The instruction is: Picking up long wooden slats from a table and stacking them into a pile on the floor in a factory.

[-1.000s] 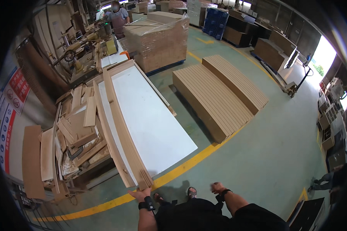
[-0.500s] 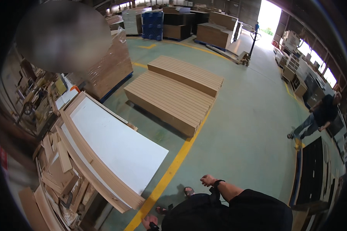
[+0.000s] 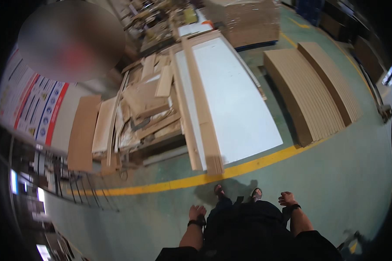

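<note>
1 loose left hand (image 3: 197, 213) hangs well apart from the loose right hand (image 3: 287, 199); farther ahead, long wooden strips (image 3: 201, 108) lie along the white board (image 3: 235, 95), left side, brown stack (image 3: 309, 95) right.

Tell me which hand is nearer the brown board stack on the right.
The right. The right hand hangs in front of the brown board stack, not touching it; the left hand is farther off, to the left.
</note>
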A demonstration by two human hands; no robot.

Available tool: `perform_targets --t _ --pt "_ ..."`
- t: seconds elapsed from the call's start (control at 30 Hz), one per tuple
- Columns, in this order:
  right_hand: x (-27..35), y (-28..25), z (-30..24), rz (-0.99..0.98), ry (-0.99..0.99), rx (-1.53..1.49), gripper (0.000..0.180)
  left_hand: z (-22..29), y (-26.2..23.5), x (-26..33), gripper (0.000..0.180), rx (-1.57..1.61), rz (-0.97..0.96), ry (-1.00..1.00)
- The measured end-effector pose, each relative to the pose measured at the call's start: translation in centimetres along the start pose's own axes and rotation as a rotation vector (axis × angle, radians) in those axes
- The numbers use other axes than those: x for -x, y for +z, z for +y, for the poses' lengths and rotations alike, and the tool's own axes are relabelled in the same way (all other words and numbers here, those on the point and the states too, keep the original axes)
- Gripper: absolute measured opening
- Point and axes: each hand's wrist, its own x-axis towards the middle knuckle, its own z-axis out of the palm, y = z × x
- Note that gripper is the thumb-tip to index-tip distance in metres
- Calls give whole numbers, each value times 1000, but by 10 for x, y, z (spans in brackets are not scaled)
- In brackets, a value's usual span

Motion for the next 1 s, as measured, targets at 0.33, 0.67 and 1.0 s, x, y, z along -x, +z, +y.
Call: perform_targets --t 0.33,0.67,1.0 --pt "7 18 -25 40 -136 165 42 -9 21 16 63 20 -75 13" --pt "8 12 -13 -59 -24 177 41 -12 15 4 65 78 -117 -28" --pt "40 158 -99 -259 -266 76 70 29 153 -20 75 -650 -721 832"
